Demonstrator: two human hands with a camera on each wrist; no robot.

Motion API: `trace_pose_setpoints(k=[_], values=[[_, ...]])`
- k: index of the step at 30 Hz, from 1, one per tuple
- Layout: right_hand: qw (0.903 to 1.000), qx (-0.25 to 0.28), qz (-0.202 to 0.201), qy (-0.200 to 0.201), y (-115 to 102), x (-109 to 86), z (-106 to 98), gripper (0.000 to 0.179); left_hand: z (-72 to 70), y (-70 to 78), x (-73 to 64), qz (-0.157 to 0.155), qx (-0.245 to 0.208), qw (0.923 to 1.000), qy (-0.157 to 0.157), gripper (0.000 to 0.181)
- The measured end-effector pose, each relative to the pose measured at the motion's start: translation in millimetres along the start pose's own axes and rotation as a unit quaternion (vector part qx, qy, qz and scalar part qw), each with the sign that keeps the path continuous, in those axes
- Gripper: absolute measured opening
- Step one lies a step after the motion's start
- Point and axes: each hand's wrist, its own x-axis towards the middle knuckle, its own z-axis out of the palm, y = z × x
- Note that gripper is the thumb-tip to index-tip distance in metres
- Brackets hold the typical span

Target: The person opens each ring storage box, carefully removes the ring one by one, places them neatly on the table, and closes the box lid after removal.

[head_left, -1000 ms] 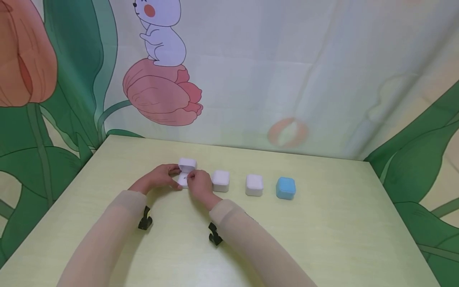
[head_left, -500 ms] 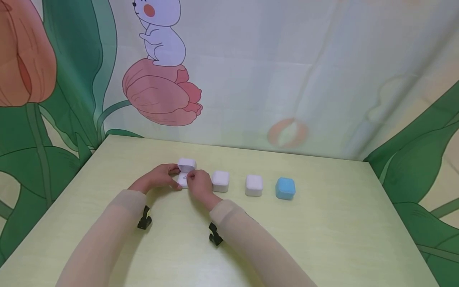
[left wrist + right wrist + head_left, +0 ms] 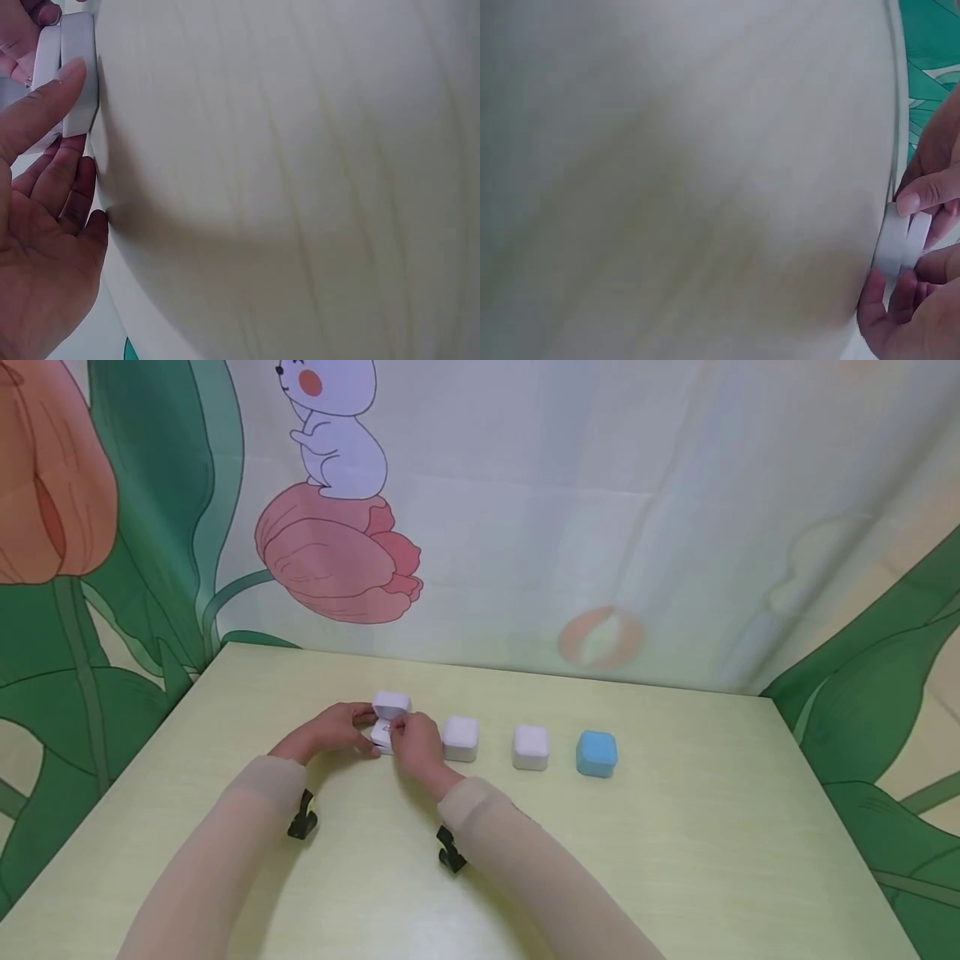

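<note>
A small white ring box stands with its lid up toward the back left of the table. My left hand holds its left side, the thumb along the front and fingers behind. At the box's right side, my right hand has its fingertips pinched at a tiny ring over the white insert. The left wrist view shows the insert raised from the box base, with a narrow gap between. In the right wrist view both hands close around the box base. Right fingers partly hide the ring.
Two shut white boxes, one just right of my hand and one farther along, stand in a row with a blue box. A printed curtain hangs behind the pale table.
The insert has risen at the front of the ring box, and a dark gap now shows beneath it. Both hands keep nearly the same place.
</note>
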Motion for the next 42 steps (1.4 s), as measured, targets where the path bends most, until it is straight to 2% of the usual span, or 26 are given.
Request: trace_pose_setpoints(k=[7,14,21,24,29,35,42], values=[[0.9965,-0.075,-0.037,-0.008,3,1.5,4,0.018,-1.8,-0.2,-1.4,0.002,0.008,0.9999,-0.008,0.089],[0.9942,-0.094,-0.041,-0.032,3,5.0,0,0.017,-3.6,-0.4,-2.4,0.008,-0.001,0.9997,-0.024,0.089],[0.9931,-0.099,-0.04,-0.048,1,6.1,-3,0.018,-8.7,-4.7,-2.8,0.033,-0.03,0.9973,-0.057,0.087],[0.9936,-0.094,-0.036,-0.051,0,5.7,-4,0.018,-9.9,-6.0,-2.3,0.038,-0.029,0.997,-0.061,0.086],[0.9935,-0.094,-0.034,-0.054,-1,5.7,-5,0.019,-6.7,-5.3,-2.0,0.026,-0.031,0.9985,-0.037,0.077],[0.9936,-0.087,-0.029,-0.066,0,5.6,-5,0.021,-0.6,-4.1,-2.5,0.026,-0.019,0.9995,0.005,0.069],[0.994,-0.076,-0.019,-0.077,1,4.5,-5,0.019,1.6,-0.9,-2.6,0.024,-0.02,0.9993,0.021,0.067]])
